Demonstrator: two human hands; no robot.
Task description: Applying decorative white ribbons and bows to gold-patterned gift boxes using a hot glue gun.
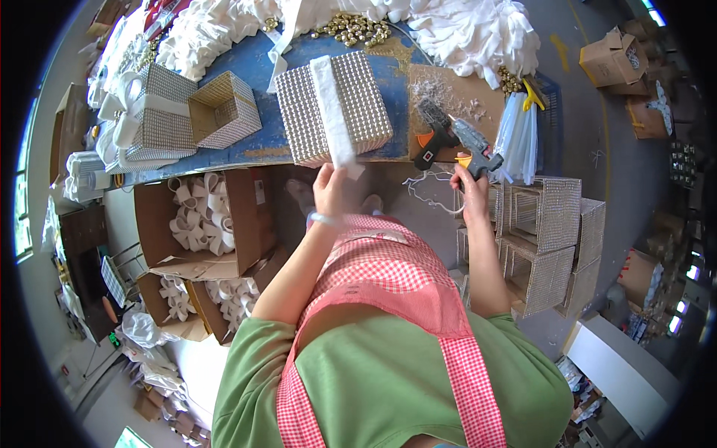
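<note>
L hand (pixel 331 193), at near edge of beaded box (pixel 370 97), pinches blurred end of white ribbon (pixel 326 97) lying across it; R hand (pixel 472 193), right of box, wraps glue gun (pixel 472 138). Under box: blue counter (pixel 270 136). Ribbon-gluing step, apparently; next move prob. calls for taut ribbon.

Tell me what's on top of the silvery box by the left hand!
A white ribbon runs across the silvery box, down toward the left hand. Rows of shiny beads show on both sides; what's under the ribbon is covered, so I can't see it.
</note>
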